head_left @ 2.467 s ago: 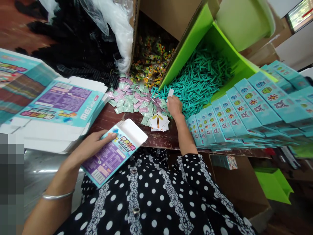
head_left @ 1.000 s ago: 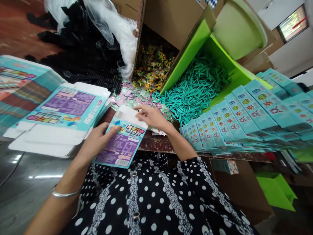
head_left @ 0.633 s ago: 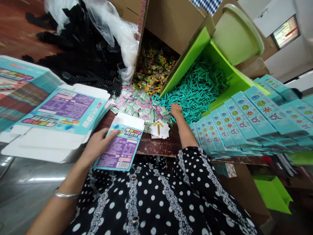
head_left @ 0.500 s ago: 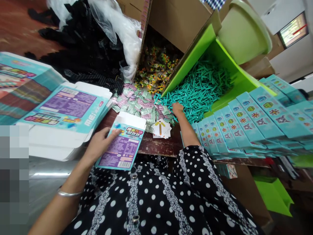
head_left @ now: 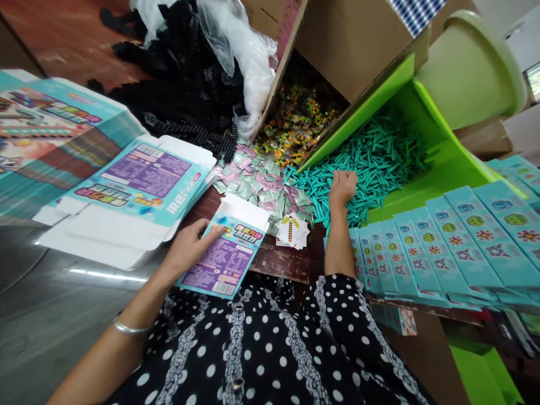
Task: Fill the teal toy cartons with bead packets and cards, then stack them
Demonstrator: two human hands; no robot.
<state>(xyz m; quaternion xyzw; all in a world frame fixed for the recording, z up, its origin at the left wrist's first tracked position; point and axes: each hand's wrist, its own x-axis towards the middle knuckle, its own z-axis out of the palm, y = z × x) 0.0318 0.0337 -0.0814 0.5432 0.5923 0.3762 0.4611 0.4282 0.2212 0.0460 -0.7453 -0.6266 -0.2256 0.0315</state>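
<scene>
My left hand (head_left: 190, 246) is closed on the edge of a blue and purple printed carton (head_left: 228, 256), its thumb across the front. The carton's white top flap stands open, and its lower end is near my lap. Over the heap of teal plastic sticks (head_left: 379, 163), my right hand (head_left: 342, 188) has its fingers curled inward. Whatever they hold, if anything, is hidden. Between the hands lie a stack of white cards (head_left: 292, 230) with a pickaxe picture and a spread of small pink and green sachets (head_left: 257, 180).
Flat printed cartons (head_left: 139, 180) are stacked on the left. Rows of upright blue boxes (head_left: 439, 242) line the right. Behind are black studded pieces (head_left: 177, 84), a cardboard box of orange and yellow packets (head_left: 291, 121), a green tray (head_left: 447, 135) and a pale tub (head_left: 472, 67).
My right hand has moved right and deeper over the teal sticks, and its wrist has turned. My left hand still grips the carton. The whole view has shifted.
</scene>
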